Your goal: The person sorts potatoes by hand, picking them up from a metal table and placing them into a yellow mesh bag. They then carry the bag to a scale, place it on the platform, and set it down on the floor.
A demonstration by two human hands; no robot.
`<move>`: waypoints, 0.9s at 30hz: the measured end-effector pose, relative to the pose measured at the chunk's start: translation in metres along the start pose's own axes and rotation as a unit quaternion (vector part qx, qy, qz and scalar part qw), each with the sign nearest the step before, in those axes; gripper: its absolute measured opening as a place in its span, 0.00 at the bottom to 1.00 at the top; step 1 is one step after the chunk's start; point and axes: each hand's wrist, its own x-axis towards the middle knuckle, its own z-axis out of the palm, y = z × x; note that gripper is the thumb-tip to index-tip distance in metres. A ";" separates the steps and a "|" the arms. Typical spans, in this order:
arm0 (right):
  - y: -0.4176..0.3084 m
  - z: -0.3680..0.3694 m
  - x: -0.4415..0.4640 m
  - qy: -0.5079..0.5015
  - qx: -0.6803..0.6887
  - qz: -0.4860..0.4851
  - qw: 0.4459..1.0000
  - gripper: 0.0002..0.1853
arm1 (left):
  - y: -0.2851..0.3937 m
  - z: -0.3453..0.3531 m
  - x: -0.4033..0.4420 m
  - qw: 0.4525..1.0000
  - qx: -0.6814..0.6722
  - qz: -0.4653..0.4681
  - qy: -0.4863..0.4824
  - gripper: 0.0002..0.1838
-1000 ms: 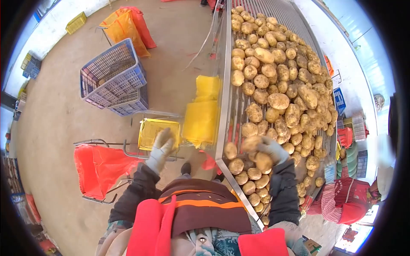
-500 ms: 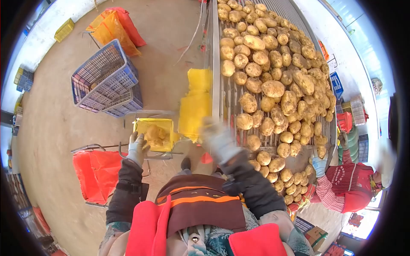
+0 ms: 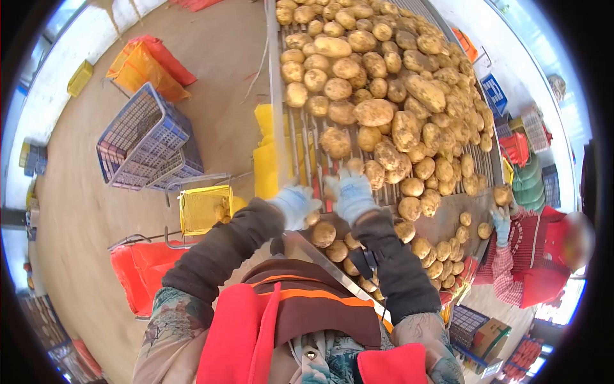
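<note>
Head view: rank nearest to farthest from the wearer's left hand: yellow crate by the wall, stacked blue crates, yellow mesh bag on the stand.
From the left hand:
1. Yellow mesh bag: left, on the stand
2. Stacked blue crates: farther left, ahead
3. Yellow crate: far left, by the wall
</note>
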 end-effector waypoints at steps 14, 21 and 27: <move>0.032 0.004 -0.134 0.108 0.858 0.065 0.498 0.32 | 0.071 -0.023 0.032 0.731 -0.665 0.023 0.151 0.36; 0.022 0.002 -0.137 0.231 0.521 0.141 0.810 0.26 | 0.089 -0.035 0.033 0.880 -0.430 0.013 0.200 0.34; 0.029 0.021 -0.139 0.219 0.640 0.152 0.721 0.24 | 0.095 -0.030 0.030 0.855 -0.478 0.003 0.200 0.34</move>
